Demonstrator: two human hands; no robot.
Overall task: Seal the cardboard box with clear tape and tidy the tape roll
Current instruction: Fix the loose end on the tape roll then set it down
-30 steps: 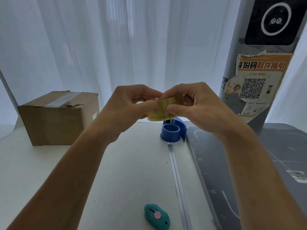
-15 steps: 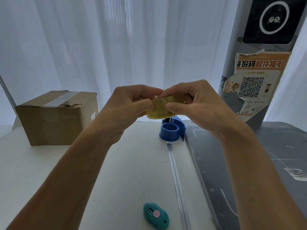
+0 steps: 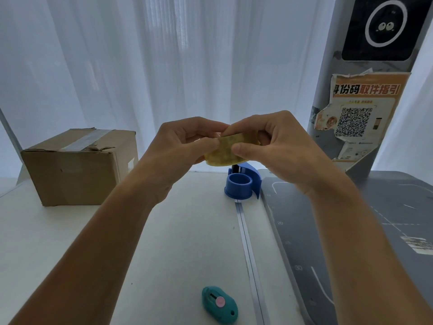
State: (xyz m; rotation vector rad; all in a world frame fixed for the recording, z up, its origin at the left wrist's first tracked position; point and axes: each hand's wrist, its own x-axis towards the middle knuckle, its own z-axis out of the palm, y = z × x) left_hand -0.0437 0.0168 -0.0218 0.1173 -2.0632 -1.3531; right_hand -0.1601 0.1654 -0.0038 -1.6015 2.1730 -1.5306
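Observation:
I hold a yellowish roll of clear tape (image 3: 225, 151) up in the air above the white table (image 3: 187, 242), between both hands. My left hand (image 3: 180, 146) pinches its left edge with thumb and fingertips. My right hand (image 3: 276, 146) wraps around its right side, thumb pressed on the front face. The brown cardboard box (image 3: 77, 170) stands at the far left of the table, a strip of tape running along its top seam. A blue tape dispenser (image 3: 241, 184) sits on the table just below my hands, with no roll in it.
A teal box cutter (image 3: 219, 303) lies near the table's front edge. A dark grey mat (image 3: 351, 231) with ruler marks covers the right side. A grey pillar with a QR-code poster (image 3: 358, 118) stands at the back right. White curtains hang behind.
Both hands stay on the tape roll; the left fingertips have shifted slightly along its edge. The box, dispenser and cutter have not moved.

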